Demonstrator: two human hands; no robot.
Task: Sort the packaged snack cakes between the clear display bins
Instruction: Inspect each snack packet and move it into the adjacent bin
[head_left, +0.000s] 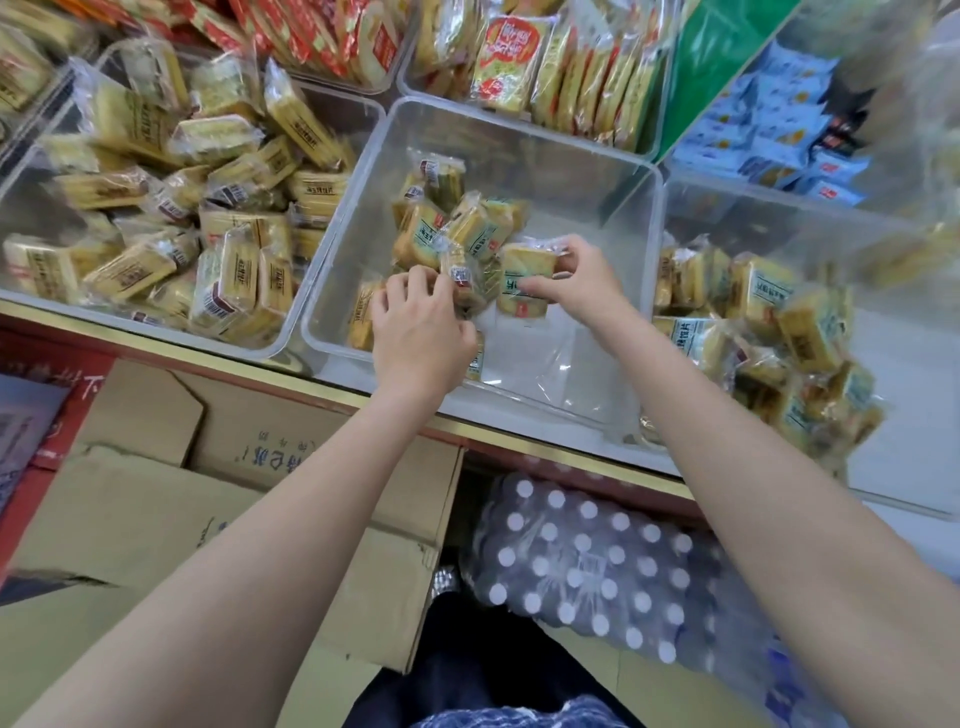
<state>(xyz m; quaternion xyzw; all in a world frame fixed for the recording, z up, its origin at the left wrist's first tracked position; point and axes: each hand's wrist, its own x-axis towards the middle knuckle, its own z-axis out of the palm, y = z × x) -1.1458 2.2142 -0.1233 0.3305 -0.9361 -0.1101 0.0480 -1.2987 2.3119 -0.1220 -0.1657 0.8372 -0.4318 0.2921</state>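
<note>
**Inspector:** Shop counter, one head view only. Clear plastic bins stand side by side on a gold-edged shelf (332, 387). Report contents.

**Assistant:** The left bin (31, 171) is piled high with brown-labelled snack cakes (234, 275). The middle bin (519, 135) is mostly bare, with a small cluster of green-labelled snack cakes (467, 228) toward its left half and a loose sheet of clear film (561, 374) on its floor. The right bin (779, 208) holds a heap of what look like the same green-labelled packets (753, 301).

**Inspector:** Hands?

**Assistant:** Both are inside the middle bin. The left hand (421, 332) has its fingers curled round a packet (460, 280) that shows a barcode. The right hand (576, 280) pinches another packet (519, 291) between thumb and fingers. The two packets sit just beside each other, above the bin floor.

**Inspector:** Progress?

**Assistant:** By judgement, partway. The left and right bins look settled by label colour. The middle cluster remains, perhaps ten packets, though overlap prevents a firm count. Whether the middle bin is being emptied or filled cannot be told from one moment.

**Inspector:** Surroundings?

**Assistant:** Rear bins (519, 62) hold red and yellow packets, and blue packets (779, 135) lie at far right. Below the shelf are cardboard boxes (156, 499) and a shrink-wrapped pack of bottles (587, 566).
</note>
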